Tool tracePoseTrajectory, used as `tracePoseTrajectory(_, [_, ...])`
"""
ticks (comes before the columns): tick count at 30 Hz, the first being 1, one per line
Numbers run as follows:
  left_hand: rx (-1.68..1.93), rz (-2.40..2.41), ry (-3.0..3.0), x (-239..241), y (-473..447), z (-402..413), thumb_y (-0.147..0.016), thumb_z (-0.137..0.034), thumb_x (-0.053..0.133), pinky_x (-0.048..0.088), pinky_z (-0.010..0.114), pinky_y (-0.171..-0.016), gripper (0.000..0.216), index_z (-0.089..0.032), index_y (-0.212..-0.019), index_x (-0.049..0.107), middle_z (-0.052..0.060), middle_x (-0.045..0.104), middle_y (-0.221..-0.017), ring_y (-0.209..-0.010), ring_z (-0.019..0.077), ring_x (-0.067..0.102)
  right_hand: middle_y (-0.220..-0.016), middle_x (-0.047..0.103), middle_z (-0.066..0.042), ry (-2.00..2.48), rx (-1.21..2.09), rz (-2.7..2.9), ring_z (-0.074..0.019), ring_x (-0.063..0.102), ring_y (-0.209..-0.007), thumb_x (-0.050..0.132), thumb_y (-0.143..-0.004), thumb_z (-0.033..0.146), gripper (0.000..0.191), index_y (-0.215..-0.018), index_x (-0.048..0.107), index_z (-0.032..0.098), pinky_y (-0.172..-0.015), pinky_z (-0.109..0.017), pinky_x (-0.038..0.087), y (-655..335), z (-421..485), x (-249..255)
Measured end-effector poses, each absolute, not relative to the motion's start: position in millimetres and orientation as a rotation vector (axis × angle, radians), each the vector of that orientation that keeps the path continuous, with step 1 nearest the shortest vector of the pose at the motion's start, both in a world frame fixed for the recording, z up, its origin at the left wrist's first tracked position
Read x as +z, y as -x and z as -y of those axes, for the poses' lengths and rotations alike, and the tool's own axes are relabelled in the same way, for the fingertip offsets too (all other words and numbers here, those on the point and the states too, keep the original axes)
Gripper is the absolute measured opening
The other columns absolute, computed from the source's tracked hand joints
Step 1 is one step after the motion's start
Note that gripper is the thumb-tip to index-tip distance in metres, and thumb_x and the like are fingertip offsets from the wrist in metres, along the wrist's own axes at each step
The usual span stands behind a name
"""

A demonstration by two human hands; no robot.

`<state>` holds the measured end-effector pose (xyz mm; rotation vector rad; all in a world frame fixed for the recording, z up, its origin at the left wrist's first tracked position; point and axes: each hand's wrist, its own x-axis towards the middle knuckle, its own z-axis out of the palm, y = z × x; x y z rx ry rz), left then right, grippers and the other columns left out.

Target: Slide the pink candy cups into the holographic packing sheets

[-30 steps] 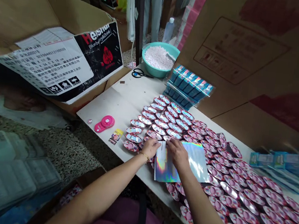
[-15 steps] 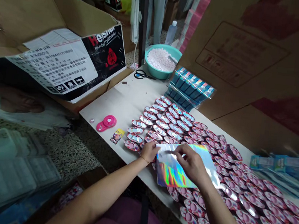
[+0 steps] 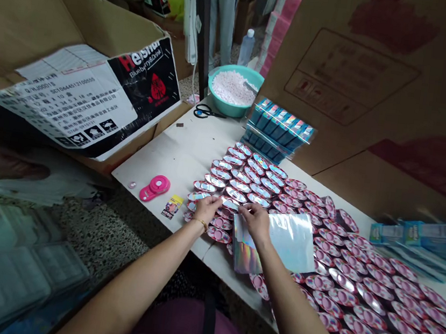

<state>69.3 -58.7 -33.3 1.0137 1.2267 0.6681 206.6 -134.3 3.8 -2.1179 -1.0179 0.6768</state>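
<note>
A silver oval sticker (image 3: pixel 230 204) lies over the top of one of the small pink oval-topped boxes (image 3: pixel 219 235). Thumb and finger of my left hand (image 3: pixel 206 211) are closed at its left end. At the right end, my right hand (image 3: pixel 256 221) pinches its edge. Shiny holographic sheets (image 3: pixel 291 240) rest on the boxes under my right forearm. Many boxes towards the back carry silver tops, while those on the right show pink ones. The undersides of my fingertips are hidden.
On the white table (image 3: pixel 192 152) are a pink round tool (image 3: pixel 156 187), a small yellow card (image 3: pixel 172 206), black scissors (image 3: pixel 207 112), a teal basin of pale pellets (image 3: pixel 234 90) and blue packs (image 3: pixel 279 128). Cardboard boxes (image 3: pixel 357 97) border the right. A co-worker's hand (image 3: pixel 24 164) shows left.
My right hand has moved left from the holographic sheets to the box tops beside my left hand. My left hand has let go of the sheets' edge and shifted left. The view has turned slightly.
</note>
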Motion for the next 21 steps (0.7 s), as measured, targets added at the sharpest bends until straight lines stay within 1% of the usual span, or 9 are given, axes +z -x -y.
tracePoseTrajectory(4, [0.684,-1.428,-1.500,-39,-75,50,-0.070,-0.027,0.055,0.042,0.029,-0.073,0.015,-0.014,-0.072,0.063,0.004,0.061,-0.075,-0.073,0.0147,0.054,-0.077,0.063,-0.005,2.312,0.381,1.089,-0.0182,0.053,-0.076,0.051,-0.075,0.035,0.023,-0.067,0.065,0.019,-0.067,-0.028,0.034,-198,124,-6])
tracePoseTrajectory(6, [0.675,-1.509,-1.723,-40,-77,50,-0.073,-0.024,0.052,0.040,0.031,-0.080,0.014,-0.015,-0.071,0.063,0.006,0.059,-0.080,-0.081,0.0172,0.052,-0.078,0.063,-0.005,2.392,0.288,1.128,-0.0194,0.052,-0.080,0.051,-0.076,0.033,0.022,-0.067,0.065,0.019,-0.068,-0.029,0.032,-194,121,-12])
tracePoseTrajectory(8, [0.637,-1.575,-1.863,-38,-80,52,-0.075,-0.025,0.051,0.037,0.033,-0.083,0.015,-0.016,-0.073,0.063,0.007,0.058,-0.085,-0.087,0.0193,0.050,-0.079,0.063,-0.006,2.441,0.223,1.158,-0.0202,0.051,-0.081,0.051,-0.077,0.032,0.021,-0.069,0.065,0.019,-0.068,-0.030,0.030,-191,120,-18])
tracePoseTrajectory(13, [0.496,-1.729,-1.926,-33,-86,60,-0.077,-0.029,0.051,0.033,0.038,-0.081,0.015,-0.020,-0.077,0.063,0.007,0.055,-0.097,-0.096,0.0243,0.045,-0.081,0.061,-0.008,2.446,0.146,1.225,-0.0208,0.048,-0.084,0.047,-0.080,0.032,0.024,-0.071,0.064,0.018,-0.070,-0.031,0.029,-191,121,-27])
tracePoseTrajectory(21, [0.434,-1.768,-1.947,-34,-92,62,-0.076,-0.030,0.053,0.031,0.039,-0.079,0.013,-0.021,-0.074,0.062,0.007,0.053,-0.101,-0.098,0.0258,0.043,-0.083,0.060,-0.009,2.487,0.205,1.244,-0.0216,0.048,-0.085,0.045,-0.081,0.034,0.027,-0.072,0.064,0.018,-0.070,-0.032,0.030,-195,120,-30])
